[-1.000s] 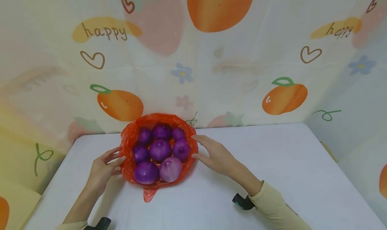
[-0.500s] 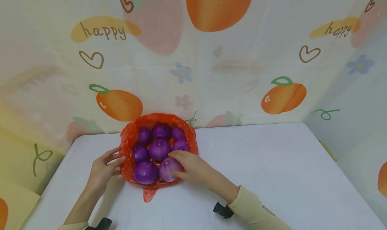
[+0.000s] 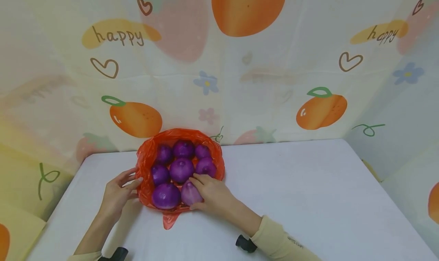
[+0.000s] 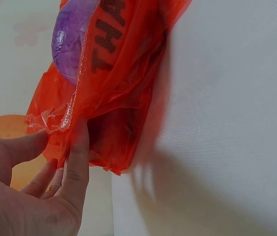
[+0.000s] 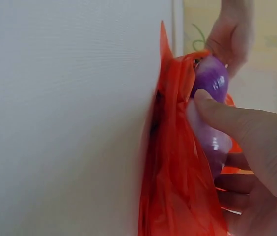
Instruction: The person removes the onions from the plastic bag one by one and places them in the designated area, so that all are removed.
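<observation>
A red plastic bag (image 3: 144,186), its mouth rolled open, holds several purple onions in the head view. My left hand (image 3: 114,192) pinches the bag's left edge between thumb and fingers, seen closer in the left wrist view with the thumb (image 4: 28,147) on one side of the film. At the front right of the bag, my right hand (image 3: 217,196) grips a paler onion (image 3: 190,194), thumb at its front and fingers round its far side. That onion (image 5: 209,130) still sits among the others, next to a darker front onion (image 3: 166,196).
The bag stands on a white table (image 3: 308,184), toward its back left. Behind rises a fabric backdrop (image 3: 260,101) printed with fruit and hearts. A short red flap (image 3: 169,221) of the bag lies on the table in front. Dark wrist mounts (image 3: 246,244) hang under both forearms.
My right hand has left the bag's right edge, moved left and toward me, and closed round the paler onion, which now leans slightly. The left hand keeps its place on the bag.
</observation>
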Available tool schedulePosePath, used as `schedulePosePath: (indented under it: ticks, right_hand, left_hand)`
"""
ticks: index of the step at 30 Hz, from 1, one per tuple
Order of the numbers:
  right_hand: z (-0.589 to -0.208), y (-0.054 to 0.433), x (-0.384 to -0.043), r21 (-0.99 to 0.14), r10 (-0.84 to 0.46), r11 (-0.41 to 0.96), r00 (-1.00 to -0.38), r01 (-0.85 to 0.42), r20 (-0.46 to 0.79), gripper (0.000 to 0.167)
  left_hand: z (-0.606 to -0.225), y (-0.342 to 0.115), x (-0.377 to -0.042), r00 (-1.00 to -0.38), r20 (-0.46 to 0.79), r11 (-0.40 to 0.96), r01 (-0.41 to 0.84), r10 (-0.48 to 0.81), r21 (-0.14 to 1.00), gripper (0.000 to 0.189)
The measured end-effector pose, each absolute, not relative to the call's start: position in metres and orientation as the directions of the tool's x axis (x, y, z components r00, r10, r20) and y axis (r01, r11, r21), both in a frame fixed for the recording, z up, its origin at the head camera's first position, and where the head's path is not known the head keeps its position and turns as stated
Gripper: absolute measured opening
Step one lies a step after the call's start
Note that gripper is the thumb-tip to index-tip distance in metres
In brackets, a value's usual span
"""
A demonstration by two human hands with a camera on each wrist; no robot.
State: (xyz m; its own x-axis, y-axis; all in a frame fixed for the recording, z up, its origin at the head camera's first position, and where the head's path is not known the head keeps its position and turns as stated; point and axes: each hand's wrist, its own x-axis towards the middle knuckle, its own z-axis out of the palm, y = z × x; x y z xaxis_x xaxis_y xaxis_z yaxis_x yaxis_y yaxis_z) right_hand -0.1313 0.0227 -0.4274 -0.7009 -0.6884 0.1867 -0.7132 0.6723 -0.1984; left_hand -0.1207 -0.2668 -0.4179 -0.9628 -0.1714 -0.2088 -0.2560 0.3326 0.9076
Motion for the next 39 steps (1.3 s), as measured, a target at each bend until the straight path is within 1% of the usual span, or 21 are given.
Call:
schedulePosePath:
  ticks: [7,10,13,16,20,22,25,30,35,39]
  right_hand:
    - [-0.427,0.022,-0.131,-0.175,-0.676,0.692,-0.713,-0.701,0.185,0.075]
    - [-0.426,0.024,-0.130,-0.173,-0.682,0.684,-0.706,-0.708,0.192,0.076]
    - [-0.425,0.028,-0.129,-0.181,-0.694,0.662,-0.686,-0.727,0.219,0.077]
    - [-0.421,0.033,-0.127,-0.199,-0.703,0.626,-0.656,-0.754,0.275,0.076]
    - [-0.411,0.041,-0.122,-0.238,-0.702,0.570,-0.617,-0.786,0.355,0.073]
    - [-0.405,0.047,-0.121,-0.269,-0.693,0.551,-0.613,-0.790,0.380,0.072]
    - [-0.399,0.058,-0.122,-0.299,-0.667,0.555,-0.630,-0.776,0.398,0.072]
    - [-0.393,0.078,-0.127,-0.334,-0.602,0.596,-0.681,-0.731,0.416,0.071]
    - [-0.389,0.098,-0.136,-0.405,-0.483,0.639,-0.751,-0.654,0.451,0.073]
    - [-0.390,0.110,-0.149,-0.434,-0.401,0.667,-0.782,-0.606,0.477,0.073]
  left_hand:
    - [-0.420,-0.265,-0.123,-0.964,-0.205,0.325,-0.251,-0.170,0.912,0.058]
    - [-0.421,-0.264,-0.124,-0.963,-0.208,0.328,-0.255,-0.169,0.910,0.058]
    - [-0.421,-0.264,-0.122,-0.964,-0.207,0.327,-0.253,-0.167,0.911,0.058]
    - [-0.421,-0.266,-0.121,-0.968,-0.194,0.327,-0.238,-0.161,0.915,0.057]
    - [-0.421,-0.269,-0.119,-0.970,-0.181,0.341,-0.227,-0.161,0.912,0.056]
    - [-0.421,-0.270,-0.118,-0.969,-0.179,0.347,-0.228,-0.167,0.910,0.055]
    - [-0.422,-0.271,-0.118,-0.969,-0.175,0.344,-0.227,-0.177,0.911,0.054]
    - [-0.422,-0.270,-0.119,-0.966,-0.191,0.340,-0.242,-0.176,0.909,0.056]
    - [-0.422,-0.269,-0.120,-0.964,-0.203,0.338,-0.251,-0.171,0.907,0.056]
    - [-0.422,-0.268,-0.120,-0.965,-0.201,0.337,-0.248,-0.169,0.908,0.056]
